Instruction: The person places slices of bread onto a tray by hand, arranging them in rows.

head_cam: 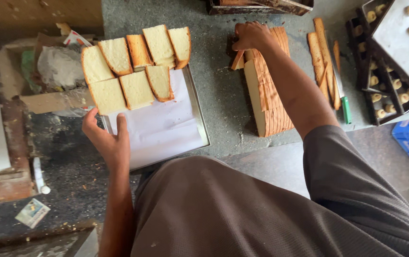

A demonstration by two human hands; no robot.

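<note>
Left hand (107,138) is resting on the near-left corner of the metal tray (199,119), fingers spread flat on the white paper liner (166,123), thumb just touching the nearest cake slice; it is gripping nothing. Right hand (252,35) is reaching to the far end of the sliced loaf (266,90), fingers curled over the top of the end slices. Whether they are pinching one slice or only pressing on the stack cannot be told, since the fingertips are hidden behind the loaf.

The loaf is lying on the grey stone counter (218,95), right of the tray, cut through into thin upright slices leaning together. Eight laid-out slices (135,64) are sitting in two rows across the tray's far-left part, overlapping its edge.

Handling, as a judgement: slices are looking light, soft and crumbly, likely to bend or tear if held by one corner. The browned crust edge is seeming the firmer place to take hold, thumb one face, fingers the other.

Crust trimmings (323,57) and a green-handled knife (342,93) are lying right of the loaf; trays of small biscuits (404,38) are standing at far right.
</note>
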